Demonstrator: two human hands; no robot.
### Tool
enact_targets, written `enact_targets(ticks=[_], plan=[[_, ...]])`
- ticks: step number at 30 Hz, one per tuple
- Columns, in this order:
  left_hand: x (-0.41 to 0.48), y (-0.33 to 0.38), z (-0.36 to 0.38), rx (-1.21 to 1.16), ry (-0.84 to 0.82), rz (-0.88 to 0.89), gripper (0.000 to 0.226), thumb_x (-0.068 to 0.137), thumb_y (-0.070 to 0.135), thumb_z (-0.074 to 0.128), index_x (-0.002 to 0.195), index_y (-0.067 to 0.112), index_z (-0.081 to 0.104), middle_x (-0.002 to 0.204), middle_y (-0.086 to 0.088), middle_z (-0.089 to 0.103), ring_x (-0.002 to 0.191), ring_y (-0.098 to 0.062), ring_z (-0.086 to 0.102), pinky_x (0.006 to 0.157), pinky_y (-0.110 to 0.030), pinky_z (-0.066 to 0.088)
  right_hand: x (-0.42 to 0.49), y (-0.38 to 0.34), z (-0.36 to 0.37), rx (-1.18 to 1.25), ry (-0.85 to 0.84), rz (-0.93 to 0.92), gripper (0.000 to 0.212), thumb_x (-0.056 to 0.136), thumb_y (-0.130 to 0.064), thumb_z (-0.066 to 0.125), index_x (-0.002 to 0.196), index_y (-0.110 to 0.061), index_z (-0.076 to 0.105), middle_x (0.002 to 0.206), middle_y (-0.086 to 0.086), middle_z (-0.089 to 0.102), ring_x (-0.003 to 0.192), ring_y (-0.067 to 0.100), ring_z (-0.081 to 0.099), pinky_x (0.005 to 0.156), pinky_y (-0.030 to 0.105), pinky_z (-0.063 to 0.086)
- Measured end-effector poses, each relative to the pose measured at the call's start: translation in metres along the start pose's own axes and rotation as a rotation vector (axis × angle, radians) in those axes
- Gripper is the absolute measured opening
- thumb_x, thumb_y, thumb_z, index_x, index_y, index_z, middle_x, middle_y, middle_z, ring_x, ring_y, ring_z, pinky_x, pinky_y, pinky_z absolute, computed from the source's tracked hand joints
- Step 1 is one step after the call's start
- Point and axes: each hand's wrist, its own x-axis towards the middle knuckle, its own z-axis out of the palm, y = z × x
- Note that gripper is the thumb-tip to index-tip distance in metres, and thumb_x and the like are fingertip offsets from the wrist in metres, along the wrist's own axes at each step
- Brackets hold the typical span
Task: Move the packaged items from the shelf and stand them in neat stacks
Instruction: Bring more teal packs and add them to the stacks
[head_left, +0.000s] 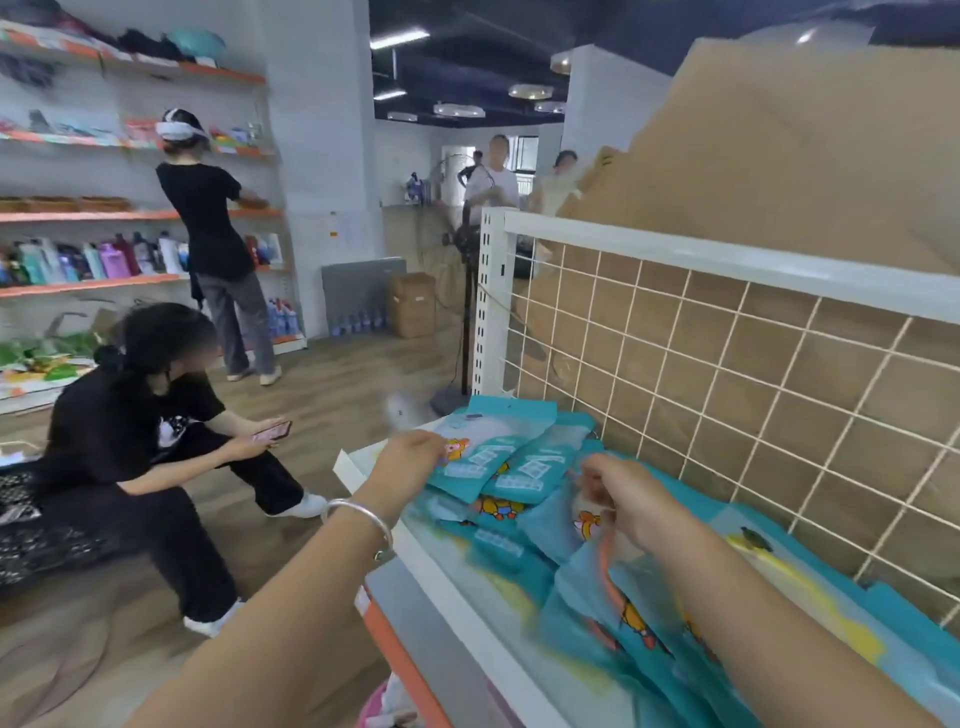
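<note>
Several teal packets with a cartoon print (524, 467) lie in a loose pile on the white shelf (447, 577) in front of me. My left hand (410, 457), with a silver bangle on the wrist, pinches the edge of a teal packet (478, 441) at the pile's left end. My right hand (618, 499) has its fingers closed on the top of another teal packet (582, 525) in the middle of the pile. More packets (639, 629) lie blurred near me, under my right forearm.
A white wire grid (727, 374) backs the shelf, with cardboard (779, 156) behind it. A seated person with a phone (140, 441) is to my left. Another person (218, 239) stands at wall shelves of bottles. A floor fan (465, 291) stands past the shelf end.
</note>
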Motion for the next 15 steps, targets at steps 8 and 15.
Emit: enact_targets(ticks=[8, 15], plan=[[0.133, -0.021, -0.024, 0.378, -0.181, -0.024, 0.025, 0.093, 0.010, 0.048, 0.068, 0.013, 0.052, 0.074, -0.007, 0.054, 0.074, -0.022, 0.051, 0.063, -0.031, 0.044, 0.056, -0.014, 0.021, -0.207, 0.165, 0.112, 0.017, 0.079, -0.013, 0.053, 0.064, -0.012, 0.048, 0.051, 0.007, 0.042, 0.035, 0.014, 0.024, 0.043, 0.015, 0.014], [0.194, -0.042, -0.010, 0.472, -0.368, -0.148, 0.026, 0.092, 0.027, 0.055, 0.092, 0.001, 0.061, 0.093, -0.015, 0.061, 0.075, -0.025, 0.051, 0.064, -0.028, 0.043, 0.066, -0.033, 0.035, -0.341, 0.167, 0.161, 0.021, 0.088, -0.017, 0.053, 0.068, -0.011, 0.048, 0.039, 0.001, 0.041, 0.022, 0.008, 0.029, 0.036, 0.009, 0.015]])
